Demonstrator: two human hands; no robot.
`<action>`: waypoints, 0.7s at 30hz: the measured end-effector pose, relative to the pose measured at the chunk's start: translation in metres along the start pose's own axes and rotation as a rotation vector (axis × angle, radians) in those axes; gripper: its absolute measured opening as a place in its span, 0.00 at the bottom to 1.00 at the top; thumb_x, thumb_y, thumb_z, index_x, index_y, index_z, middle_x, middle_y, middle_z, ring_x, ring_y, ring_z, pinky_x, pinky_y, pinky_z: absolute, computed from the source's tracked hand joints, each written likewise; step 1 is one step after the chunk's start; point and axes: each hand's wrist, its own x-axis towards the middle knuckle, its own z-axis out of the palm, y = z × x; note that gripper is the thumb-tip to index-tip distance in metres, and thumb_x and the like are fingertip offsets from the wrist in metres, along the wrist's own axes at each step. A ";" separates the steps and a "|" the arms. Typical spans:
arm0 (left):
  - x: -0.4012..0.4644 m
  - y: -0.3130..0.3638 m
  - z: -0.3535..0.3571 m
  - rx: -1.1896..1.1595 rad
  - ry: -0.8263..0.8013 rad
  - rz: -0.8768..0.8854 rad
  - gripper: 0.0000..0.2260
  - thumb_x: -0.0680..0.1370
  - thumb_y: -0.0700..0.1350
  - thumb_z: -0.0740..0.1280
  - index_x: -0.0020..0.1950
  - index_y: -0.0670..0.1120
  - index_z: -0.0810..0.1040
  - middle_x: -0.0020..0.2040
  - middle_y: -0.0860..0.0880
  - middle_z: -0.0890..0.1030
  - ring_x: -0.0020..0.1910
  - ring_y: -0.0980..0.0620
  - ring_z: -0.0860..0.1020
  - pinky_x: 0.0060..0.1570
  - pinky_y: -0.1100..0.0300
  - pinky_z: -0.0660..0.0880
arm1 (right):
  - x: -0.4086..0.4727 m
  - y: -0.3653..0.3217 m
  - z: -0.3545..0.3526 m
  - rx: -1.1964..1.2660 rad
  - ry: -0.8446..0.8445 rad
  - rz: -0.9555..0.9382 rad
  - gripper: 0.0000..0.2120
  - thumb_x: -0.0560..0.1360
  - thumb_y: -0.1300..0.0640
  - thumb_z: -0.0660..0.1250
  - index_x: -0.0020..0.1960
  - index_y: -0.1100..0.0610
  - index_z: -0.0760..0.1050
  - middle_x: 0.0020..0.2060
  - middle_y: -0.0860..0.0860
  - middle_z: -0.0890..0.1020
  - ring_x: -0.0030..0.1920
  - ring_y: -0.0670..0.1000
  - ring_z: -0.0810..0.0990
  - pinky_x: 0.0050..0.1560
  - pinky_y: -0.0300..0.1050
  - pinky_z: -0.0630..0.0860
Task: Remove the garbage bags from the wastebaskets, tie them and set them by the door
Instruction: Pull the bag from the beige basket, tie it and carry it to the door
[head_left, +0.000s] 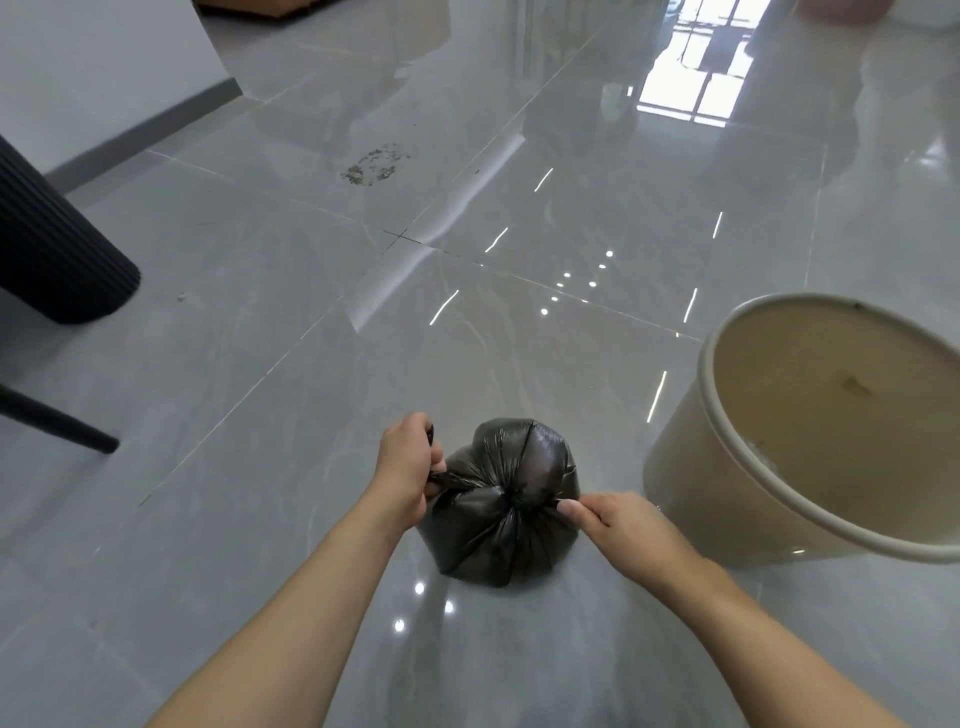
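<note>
Small black crinkled plastic garbage bag (506, 506), rounded and gathered to a knot at its top, sits on the glossy grey tiled floor (291, 322) at 6 o'clock of the view. Left hand (408, 470) closed around one twisted bag tail at the bag's 9 o'clock. Right hand (621, 522) pinches the other tail between thumb and fingers at 3 o'clock. Cream round plastic wastebasket (691, 470), unlined, stained inside, stands near the bag at 3 o'clock. Black ribbed cylindrical base (57, 249) at 10 o'clock, well apart. Scuff patch (376, 166) on tiles at 12 o'clock.
</note>
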 end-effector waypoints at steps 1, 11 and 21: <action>0.001 0.000 -0.001 0.099 -0.004 0.042 0.09 0.72 0.40 0.54 0.34 0.48 0.58 0.24 0.51 0.59 0.22 0.53 0.56 0.27 0.61 0.51 | 0.000 -0.003 -0.001 0.004 -0.006 0.009 0.24 0.79 0.40 0.55 0.34 0.56 0.67 0.28 0.49 0.71 0.33 0.50 0.72 0.31 0.39 0.63; -0.023 0.013 -0.013 1.674 -0.147 0.929 0.11 0.75 0.53 0.56 0.42 0.48 0.73 0.41 0.51 0.70 0.45 0.49 0.72 0.35 0.57 0.66 | -0.001 -0.013 -0.028 1.564 -0.283 0.393 0.18 0.78 0.49 0.62 0.32 0.53 0.65 0.23 0.46 0.56 0.20 0.44 0.53 0.18 0.35 0.50; -0.035 -0.038 0.001 1.641 -0.379 1.028 0.21 0.77 0.57 0.46 0.48 0.49 0.76 0.51 0.51 0.74 0.51 0.47 0.70 0.53 0.53 0.70 | 0.003 -0.029 -0.008 2.192 -0.096 0.222 0.11 0.73 0.54 0.67 0.54 0.57 0.78 0.62 0.52 0.81 0.19 0.43 0.59 0.17 0.34 0.54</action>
